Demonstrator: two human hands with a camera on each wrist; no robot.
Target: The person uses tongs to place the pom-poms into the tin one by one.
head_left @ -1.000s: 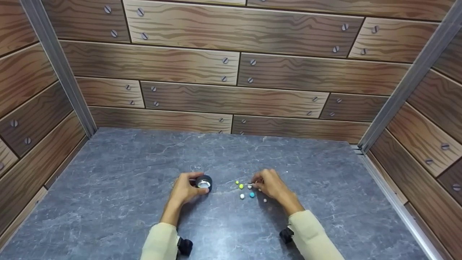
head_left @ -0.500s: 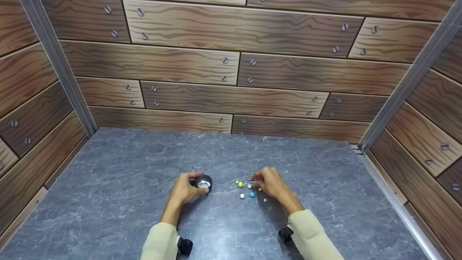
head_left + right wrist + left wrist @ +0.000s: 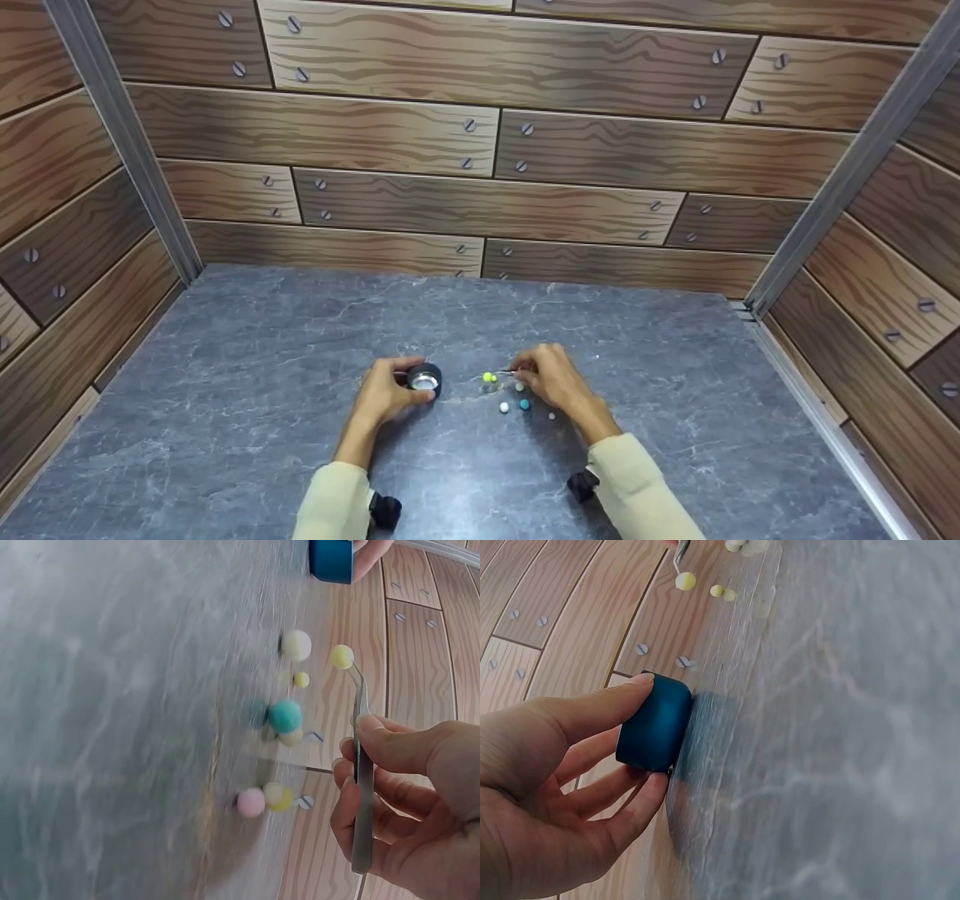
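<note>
Between thumb and fingers, my left hand (image 3: 384, 394) grips a small round dark blue container (image 3: 656, 724) on the tabletop; its silvery inside faces up in the head view. My right hand (image 3: 553, 379) pinches metal tweezers (image 3: 363, 802) with a bent tip. A yellow ball (image 3: 342, 657) is caught at that tip, raised above the table, right of the container in the head view. Below and around it lie a small yellow ball (image 3: 301, 680), a white ball (image 3: 296, 646), a teal ball (image 3: 285, 716) and a pink ball (image 3: 250, 802).
A grey marbled tabletop (image 3: 300, 322) carries everything. Wood-patterned panels (image 3: 585, 150) close it in at the back and both sides, with metal posts (image 3: 127, 142) at the corners. Another pale ball (image 3: 291, 737) shows behind the teal one.
The tweezers have lifted the larger yellow ball off the table, and my right hand has carried it left toward the container. My left hand stays in place with the container.
</note>
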